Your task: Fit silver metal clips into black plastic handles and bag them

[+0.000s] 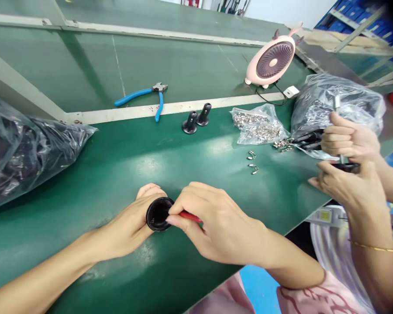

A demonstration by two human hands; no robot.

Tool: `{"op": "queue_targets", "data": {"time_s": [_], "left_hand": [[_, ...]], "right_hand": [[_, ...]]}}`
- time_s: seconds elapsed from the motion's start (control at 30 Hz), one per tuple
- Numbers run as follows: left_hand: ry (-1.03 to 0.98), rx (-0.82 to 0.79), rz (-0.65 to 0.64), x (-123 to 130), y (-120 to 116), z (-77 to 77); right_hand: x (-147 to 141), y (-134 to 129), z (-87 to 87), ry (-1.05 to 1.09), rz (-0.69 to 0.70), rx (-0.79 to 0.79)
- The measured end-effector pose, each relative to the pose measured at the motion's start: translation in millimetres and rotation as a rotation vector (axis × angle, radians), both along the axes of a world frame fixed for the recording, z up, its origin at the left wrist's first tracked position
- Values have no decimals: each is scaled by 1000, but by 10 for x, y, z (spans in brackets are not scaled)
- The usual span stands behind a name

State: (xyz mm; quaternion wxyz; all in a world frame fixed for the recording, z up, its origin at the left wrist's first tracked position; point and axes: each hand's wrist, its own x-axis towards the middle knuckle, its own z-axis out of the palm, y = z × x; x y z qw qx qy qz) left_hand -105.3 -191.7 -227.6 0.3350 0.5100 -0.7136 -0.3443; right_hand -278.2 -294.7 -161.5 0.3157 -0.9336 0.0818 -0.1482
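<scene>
My left hand (pixel 131 226) is wrapped round a black cone-shaped part with a round rim (pixel 150 218), its hollow mouth tilted up toward me. Against the rim, my right hand (pixel 216 222) pinches with thumb and forefinger at the opening. A tool with a red handle (pixel 190 216) lies in that hand's grip; its working end is hidden. Beyond my hands stand two black parts with wide bases and narrow tops (pixel 196 120). Two small bent metal hooks (pixel 253 162) lie on the green table (pixel 144 165) to the right.
Blue-handled cutting pliers (pixel 140 97) rest near the back ledge. A bag of metal hooks (pixel 258 124) lies behind, near a pink fan (pixel 271 61). Large plastic bags stand left (pixel 29 152) and right (pixel 340 100). A co-worker's hands (pixel 350 161) work at the right.
</scene>
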Motion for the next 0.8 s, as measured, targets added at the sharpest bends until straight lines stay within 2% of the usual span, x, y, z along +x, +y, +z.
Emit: {"op": "queue_targets", "data": {"time_s": [0.17,0.4,0.5,0.6,0.67,0.8], "left_hand": [[-98,-4,-18,-28,38,17],[-115,32,-4,-108,27,42],[-107,48,-15,-108,26,50],[-69,62,52,-66,32,55],[-27,114,105,-42,35,70],[90,312,236,-57,33,132]], "right_hand": [[20,-42,-24,43,10,47],[48,-136,-89,109,58,235],[75,-126,-72,112,30,263],[52,-138,-22,17,-39,268],[8,-197,4,-58,-104,401],[-39,-426,-48,-298,-253,809]]}}
